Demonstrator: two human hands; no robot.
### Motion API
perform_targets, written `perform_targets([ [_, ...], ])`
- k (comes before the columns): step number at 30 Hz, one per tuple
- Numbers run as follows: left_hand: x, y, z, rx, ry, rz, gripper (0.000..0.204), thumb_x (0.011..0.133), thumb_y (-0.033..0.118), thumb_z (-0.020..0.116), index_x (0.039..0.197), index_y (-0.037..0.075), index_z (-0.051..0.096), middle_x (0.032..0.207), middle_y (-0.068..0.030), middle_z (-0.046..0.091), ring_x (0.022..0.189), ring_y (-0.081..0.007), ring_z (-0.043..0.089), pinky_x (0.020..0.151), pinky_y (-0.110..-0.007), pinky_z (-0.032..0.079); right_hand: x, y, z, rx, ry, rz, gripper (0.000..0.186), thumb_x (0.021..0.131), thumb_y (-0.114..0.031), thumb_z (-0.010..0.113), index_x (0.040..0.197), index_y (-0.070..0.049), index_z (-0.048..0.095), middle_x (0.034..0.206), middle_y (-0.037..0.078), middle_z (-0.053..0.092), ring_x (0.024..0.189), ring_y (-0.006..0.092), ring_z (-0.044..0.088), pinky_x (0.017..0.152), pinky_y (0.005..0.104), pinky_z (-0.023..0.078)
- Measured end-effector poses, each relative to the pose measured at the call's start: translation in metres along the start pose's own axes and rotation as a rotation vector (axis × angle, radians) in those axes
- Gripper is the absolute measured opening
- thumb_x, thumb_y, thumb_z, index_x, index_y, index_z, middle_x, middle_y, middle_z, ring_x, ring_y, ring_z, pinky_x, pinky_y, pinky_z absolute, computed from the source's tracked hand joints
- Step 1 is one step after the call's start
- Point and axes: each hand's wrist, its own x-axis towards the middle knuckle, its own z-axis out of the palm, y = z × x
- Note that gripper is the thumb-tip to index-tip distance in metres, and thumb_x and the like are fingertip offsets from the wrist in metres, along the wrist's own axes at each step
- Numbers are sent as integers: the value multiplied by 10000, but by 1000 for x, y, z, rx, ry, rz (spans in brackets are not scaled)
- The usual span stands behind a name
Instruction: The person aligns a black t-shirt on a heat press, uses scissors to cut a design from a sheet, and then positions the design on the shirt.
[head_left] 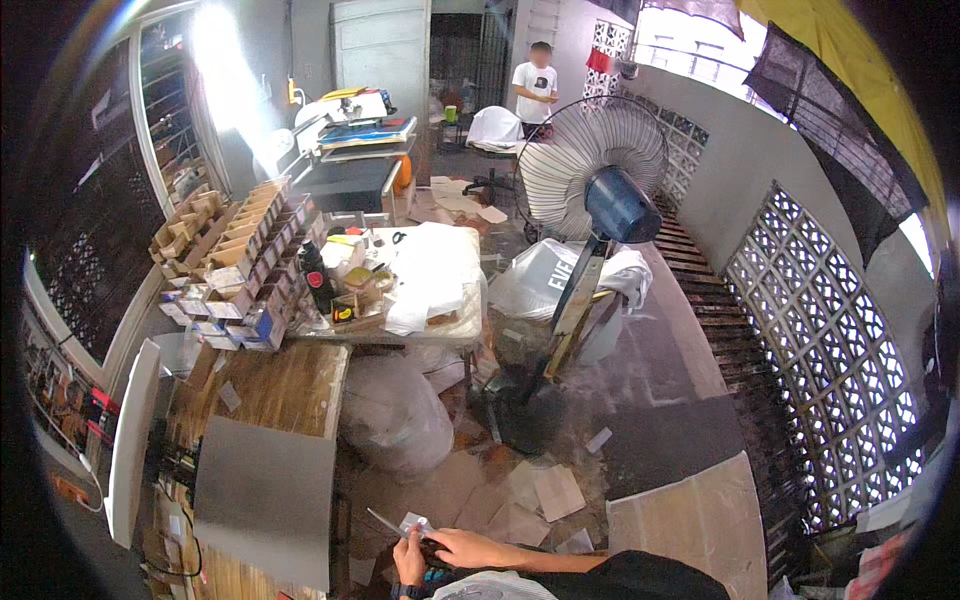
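Your head-worn left fisheye looks down and forward from above, your left hand (408, 560) and right hand (466, 548) near, the pedestal fan (622, 205) farther off, right.

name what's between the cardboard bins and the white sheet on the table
In the head view, a dark bottle and assorted small items.

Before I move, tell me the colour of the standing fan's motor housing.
Dark blue; the motor housing shows best in the head view.

Bold white capitals (563, 276) on a grey-and-white cloth (530, 283), red round label (314, 279) on a dark bottle (323, 298), too small to read.
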Motion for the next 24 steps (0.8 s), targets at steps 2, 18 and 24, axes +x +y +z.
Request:
perform_targets([
  [2,20,-5,7,48,-28,-8,354,980,223,511,1152,-42,670,908,-132,715,804,-139,630,728,-310,482,4,-5,-20,72,-13,120,559,894,-265,619,1377,-25,472,1092,250,652,953,378,649,816,438,509],
  [18,161,63,52,-9,-469,-177,487,1001,416,496,1162,-4,680,877,-121,713,744,-170,684,633,-296,530,35,17,-102,519,336,629,468,863,-242,739,1250,-24,592,702,-43,569,629,48,471,558,239,368],
  [24,200,56,43,298,-503,9,304,892,251,634,1096,44,723,869,-150,734,783,-185,715,695,-307,540,-13,73,-75,441,729,813,499,834,-243,757,1234,8,596,874,84,723,761,99,636,693,285,497],
])
